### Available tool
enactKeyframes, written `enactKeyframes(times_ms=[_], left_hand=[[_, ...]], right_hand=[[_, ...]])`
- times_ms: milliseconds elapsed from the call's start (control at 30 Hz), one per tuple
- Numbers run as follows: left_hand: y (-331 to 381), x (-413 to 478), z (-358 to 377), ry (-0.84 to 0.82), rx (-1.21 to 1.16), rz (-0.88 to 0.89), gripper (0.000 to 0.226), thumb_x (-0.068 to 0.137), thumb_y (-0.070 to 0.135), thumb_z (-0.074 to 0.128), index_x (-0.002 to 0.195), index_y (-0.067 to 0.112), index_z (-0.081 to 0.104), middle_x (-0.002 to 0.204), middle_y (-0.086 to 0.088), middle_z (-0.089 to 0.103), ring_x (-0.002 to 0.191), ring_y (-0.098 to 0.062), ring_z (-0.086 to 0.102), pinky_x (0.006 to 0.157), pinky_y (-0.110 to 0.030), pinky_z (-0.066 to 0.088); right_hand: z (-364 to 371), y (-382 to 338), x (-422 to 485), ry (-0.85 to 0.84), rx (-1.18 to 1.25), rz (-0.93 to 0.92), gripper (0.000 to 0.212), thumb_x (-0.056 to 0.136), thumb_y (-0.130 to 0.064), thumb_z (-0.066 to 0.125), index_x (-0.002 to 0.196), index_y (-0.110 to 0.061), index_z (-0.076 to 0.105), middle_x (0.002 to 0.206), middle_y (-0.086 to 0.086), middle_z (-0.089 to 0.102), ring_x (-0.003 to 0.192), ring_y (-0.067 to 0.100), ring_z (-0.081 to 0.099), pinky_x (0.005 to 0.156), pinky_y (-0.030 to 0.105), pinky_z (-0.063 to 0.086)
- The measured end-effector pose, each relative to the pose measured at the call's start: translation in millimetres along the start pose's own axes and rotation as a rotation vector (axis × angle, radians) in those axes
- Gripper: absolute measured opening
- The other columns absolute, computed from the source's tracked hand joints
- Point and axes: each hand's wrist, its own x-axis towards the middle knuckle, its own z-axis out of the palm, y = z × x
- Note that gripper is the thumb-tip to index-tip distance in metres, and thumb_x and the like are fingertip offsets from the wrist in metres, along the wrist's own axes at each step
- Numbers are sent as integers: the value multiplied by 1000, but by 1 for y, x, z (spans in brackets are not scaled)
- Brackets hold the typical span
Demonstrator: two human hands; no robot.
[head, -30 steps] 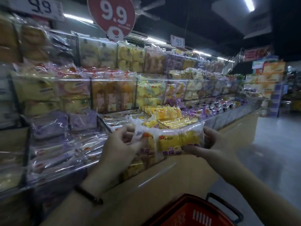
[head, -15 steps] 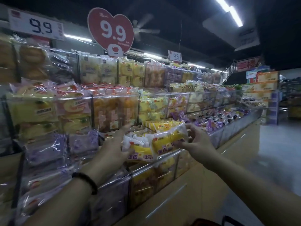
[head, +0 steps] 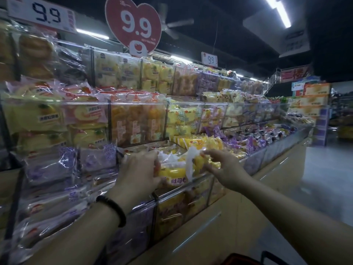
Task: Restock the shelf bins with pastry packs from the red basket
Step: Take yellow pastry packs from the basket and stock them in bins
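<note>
Your left hand (head: 137,169) grips the left end of the pack (head: 172,170) and your right hand (head: 223,166) pinches its right end, holding it flat just over the near bin (head: 193,183), apparently so it lands squarely on the stock (head: 177,207) there.

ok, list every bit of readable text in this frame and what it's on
"9.9": white price board, top left.
"9.9": red heart sign; the small print under it is too small to read.
"9.9": small white tag above the top shelf.
Red hanging sign, far right: large characters, too blurred.
Yellow pastry pack: red characters, not legible.
Other pack labels: too blurred to read.
</note>
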Motion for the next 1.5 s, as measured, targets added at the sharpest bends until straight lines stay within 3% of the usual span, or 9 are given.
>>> enactKeyframes(times_ms=[333,567,767,867,967,1033,1267,1367,1500], left_hand=[[11,-5,-15,-143,125,162,68,78,78,67,133,42,50,136,13,55,130,-18,50,110,-48,34],[25,-8,-1,-49,231,194,52,96,55,63,146,51,50,135,9,61,130,-21,53,108,-40,41],[43,-5,7,-94,335,112,44,99,34,60,141,48,54,142,-1,55,134,-31,50,111,-50,43],[46,-2,8,-100,365,100,41,95,27,59,133,43,61,137,-4,58,128,-32,54,105,-51,49],[47,-2,11,-107,387,74,38,96,28,62,130,43,61,138,-3,57,130,-32,53,107,-52,47],[48,-2,14,-108,426,58,39,97,28,62,134,43,59,145,-3,54,135,-33,50,112,-54,42],[53,-2,9,-128,361,15,50,95,31,62,143,42,55,153,-11,49,141,-37,45,123,-58,28],[62,-19,9,116,313,91,64,86,29,73,147,32,53,139,-11,54,128,-36,50,111,-53,42],[98,-75,25,304,-115,338,37,89,26,69,126,26,63,117,-1,59,106,-24,55,85,-39,52]], right_hand=[[1,-31,-13,-275,-75,-73,69,86,-66,70,149,-52,45,144,-11,34,129,18,41,101,40,47],[19,-47,-5,12,-344,95,59,84,-62,76,136,-36,63,131,0,51,118,23,55,90,41,55],[37,-70,5,-278,-592,140,24,98,-44,62,112,-25,67,146,10,38,139,40,33,105,61,48],[27,-83,19,-457,-580,149,49,105,-33,49,149,-13,46,165,22,26,152,47,23,120,63,31],[18,-78,11,-239,-395,106,48,102,-24,61,145,-12,45,130,14,61,114,32,60,95,46,57],[26,-65,-2,-120,-359,83,32,100,-29,66,129,-19,56,113,3,64,103,25,61,87,44,59],[-15,-43,-30,-160,-61,67,52,104,-18,60,153,-29,50,152,0,52,119,21,66,92,36,59],[-25,-29,-60,-48,-25,-12,29,103,-18,62,131,-22,68,121,-4,68,103,11,66,90,35,60],[-19,12,-109,-60,-99,82,10,96,-25,69,97,-22,79,87,-6,76,82,11,70,77,36,58]])
